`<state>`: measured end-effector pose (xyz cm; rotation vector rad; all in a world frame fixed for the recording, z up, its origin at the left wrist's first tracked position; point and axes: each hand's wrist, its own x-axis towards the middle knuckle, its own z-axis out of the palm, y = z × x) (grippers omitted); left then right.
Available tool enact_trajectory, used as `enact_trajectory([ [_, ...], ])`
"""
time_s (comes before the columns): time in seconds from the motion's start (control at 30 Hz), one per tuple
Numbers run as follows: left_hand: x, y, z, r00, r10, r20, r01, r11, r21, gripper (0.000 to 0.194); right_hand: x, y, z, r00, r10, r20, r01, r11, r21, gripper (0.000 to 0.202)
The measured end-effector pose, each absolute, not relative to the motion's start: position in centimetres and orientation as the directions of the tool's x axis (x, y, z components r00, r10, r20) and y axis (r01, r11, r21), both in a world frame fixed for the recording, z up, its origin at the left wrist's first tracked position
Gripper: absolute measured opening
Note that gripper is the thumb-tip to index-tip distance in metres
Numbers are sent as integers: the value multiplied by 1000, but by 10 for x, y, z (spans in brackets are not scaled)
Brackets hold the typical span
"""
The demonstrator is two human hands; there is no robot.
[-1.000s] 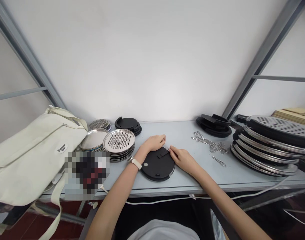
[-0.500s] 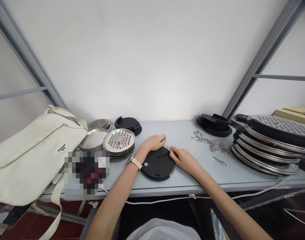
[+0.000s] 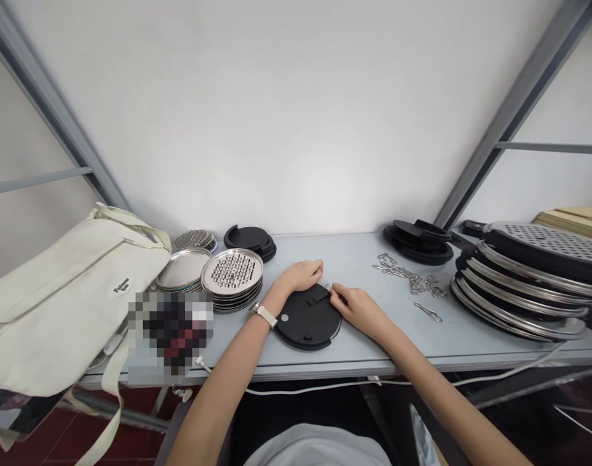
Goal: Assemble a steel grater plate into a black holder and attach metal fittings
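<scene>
Head cam: blk disc (image 3: 308, 327) set nr bench (image 3: 347, 255) front edge, approx mid. Wire clip (image 3: 328, 286) pinched by R hand (image 3: 354, 309) at disc's far rim; L hand (image 3: 302, 275) curled alongside, grip can't be told.

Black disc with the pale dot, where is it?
Head view, lower centre: the black disc lies near the table's front edge, between left hand and right hand, right of the grater stack.
</scene>
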<state>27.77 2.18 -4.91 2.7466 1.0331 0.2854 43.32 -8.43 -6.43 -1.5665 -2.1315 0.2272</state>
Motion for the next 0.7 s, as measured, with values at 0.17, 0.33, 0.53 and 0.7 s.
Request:
enact_trajectory([
  [0.17,278,21,-49,731,673,112,635,-732,248,22,433,-85,-64,-226,932,283,851,330,-409,25],
  [0.33,278,22,-49,735,667,122,628,-737,251,22,433,-85,-64,-229,931,283,851,332,-406,26],
  [0.53,278,23,-51,739,663,122,622,-740,256,22,433,-84,-65,-241,933,267,863,332,-381,26],
  [0.7,278,24,-52,738,664,123,621,-739,261,23,434,-83,-67,-251,932,261,881,332,-338,27],
])
